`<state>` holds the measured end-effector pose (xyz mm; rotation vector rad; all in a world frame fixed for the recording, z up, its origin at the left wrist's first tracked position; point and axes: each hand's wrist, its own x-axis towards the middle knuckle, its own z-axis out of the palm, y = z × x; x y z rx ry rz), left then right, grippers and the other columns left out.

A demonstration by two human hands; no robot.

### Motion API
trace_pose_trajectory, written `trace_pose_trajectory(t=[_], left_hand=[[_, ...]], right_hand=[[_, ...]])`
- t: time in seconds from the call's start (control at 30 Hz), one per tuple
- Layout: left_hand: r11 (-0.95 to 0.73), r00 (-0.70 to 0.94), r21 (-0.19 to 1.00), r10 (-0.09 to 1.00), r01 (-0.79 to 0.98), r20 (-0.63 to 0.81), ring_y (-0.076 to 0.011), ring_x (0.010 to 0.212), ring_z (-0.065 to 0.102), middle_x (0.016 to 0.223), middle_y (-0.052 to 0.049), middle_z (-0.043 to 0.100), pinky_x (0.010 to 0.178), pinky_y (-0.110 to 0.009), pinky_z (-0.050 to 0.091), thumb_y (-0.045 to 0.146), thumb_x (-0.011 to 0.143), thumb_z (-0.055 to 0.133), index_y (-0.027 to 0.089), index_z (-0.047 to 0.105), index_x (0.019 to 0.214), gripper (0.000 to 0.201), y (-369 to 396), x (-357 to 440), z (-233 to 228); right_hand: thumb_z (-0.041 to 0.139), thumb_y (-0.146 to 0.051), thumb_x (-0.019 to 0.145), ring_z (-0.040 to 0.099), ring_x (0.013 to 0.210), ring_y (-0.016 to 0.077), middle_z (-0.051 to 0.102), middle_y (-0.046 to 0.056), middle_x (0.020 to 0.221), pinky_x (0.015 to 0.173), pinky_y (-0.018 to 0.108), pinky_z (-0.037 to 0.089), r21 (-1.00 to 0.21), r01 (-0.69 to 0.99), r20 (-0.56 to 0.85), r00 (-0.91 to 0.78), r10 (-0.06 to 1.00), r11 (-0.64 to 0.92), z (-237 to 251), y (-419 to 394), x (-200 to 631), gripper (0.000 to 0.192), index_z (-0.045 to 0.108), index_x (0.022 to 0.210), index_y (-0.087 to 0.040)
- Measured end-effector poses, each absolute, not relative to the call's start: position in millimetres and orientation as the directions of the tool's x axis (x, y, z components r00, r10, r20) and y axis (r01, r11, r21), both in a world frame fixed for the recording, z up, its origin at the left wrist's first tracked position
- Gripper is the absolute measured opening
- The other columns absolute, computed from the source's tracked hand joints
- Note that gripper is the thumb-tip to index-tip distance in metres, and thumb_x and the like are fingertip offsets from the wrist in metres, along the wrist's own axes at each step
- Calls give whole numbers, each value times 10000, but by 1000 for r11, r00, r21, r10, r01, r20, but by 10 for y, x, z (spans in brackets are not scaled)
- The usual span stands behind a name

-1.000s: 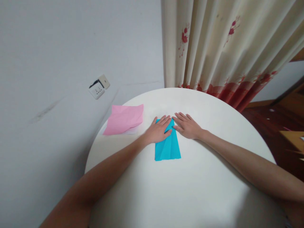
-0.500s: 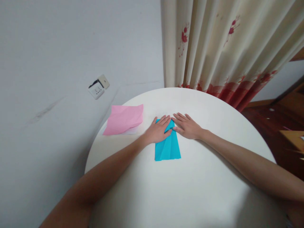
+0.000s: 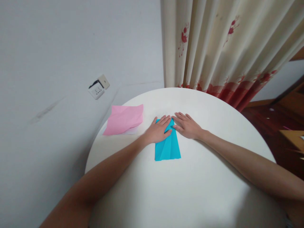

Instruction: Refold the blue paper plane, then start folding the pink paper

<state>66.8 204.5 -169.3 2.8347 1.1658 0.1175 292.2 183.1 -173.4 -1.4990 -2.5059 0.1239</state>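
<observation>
A folded sheet of blue paper (image 3: 167, 149) lies on the white round table (image 3: 152, 193), with crease lines running down its near part. My left hand (image 3: 158, 129) rests flat on the paper's upper left, fingers stretched out, and hides part of it. At the paper's right edge, my right hand (image 3: 187, 126) lies palm down with its fingers extended and its thumb tip by the edge. Neither hand is closed round anything.
Pink paper (image 3: 124, 118) lies at the table's left with a white sheet partly showing beneath. A wall with a socket plate (image 3: 97, 90) borders the table on the left. Behind it hangs a cream and red curtain (image 3: 209, 50).
My right hand has shifted very slightly up and to the right along the paper's edge. My left hand and the blue paper have stayed in place.
</observation>
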Motion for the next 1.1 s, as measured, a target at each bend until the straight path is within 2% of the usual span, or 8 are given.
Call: trace_pose_trajectory(t=[0.17, 0.7, 0.93, 1.1], left_hand=[[-711, 710, 111, 702, 694, 52, -248, 1531, 131, 1646, -84, 172, 1228, -539, 84, 491, 1016, 304, 180, 215, 1576, 647, 2043, 665, -1699], [-702, 701, 127, 711, 701, 62, -251, 1533, 118, 1647, -70, 182, 1226, -545, 98, 485, 1020, 311, 212, 203, 1580, 632, 2038, 664, -1694], [-618, 610, 150, 786, 772, 101, -277, 1526, 144, 1640, -52, 224, 1218, -578, 138, 467, 1022, 307, 235, 263, 1562, 589, 2036, 682, -1710], [-552, 526, 173, 832, 816, 176, -289, 1499, 229, 1608, -68, 312, 1208, -560, 191, 464, 1025, 299, 246, 304, 1541, 561, 2053, 681, -1749]], right_hand=[[284, -652, 993, 174, 1515, 306, 225, 113, 1633, 1204, 565, 194, -204, 795, 141, -554, 820, 572, -1692, 1821, 2940, 730, 290, 1576, -213], [172, -689, 986, 191, 1509, 327, 243, 138, 1627, 1198, 559, 204, -162, 859, 131, -469, 874, 485, -1769, 1850, 2913, 795, 343, 1552, -158], [269, -750, 942, 163, 1515, 331, 210, 126, 1638, 1202, 581, 168, -162, 838, 119, -508, 853, 521, -1705, 1813, 2915, 839, 279, 1580, -205], [288, -735, 945, 159, 1515, 338, 199, 109, 1643, 1204, 584, 158, -157, 838, 103, -512, 853, 523, -1682, 1804, 2917, 812, 309, 1570, -216]])
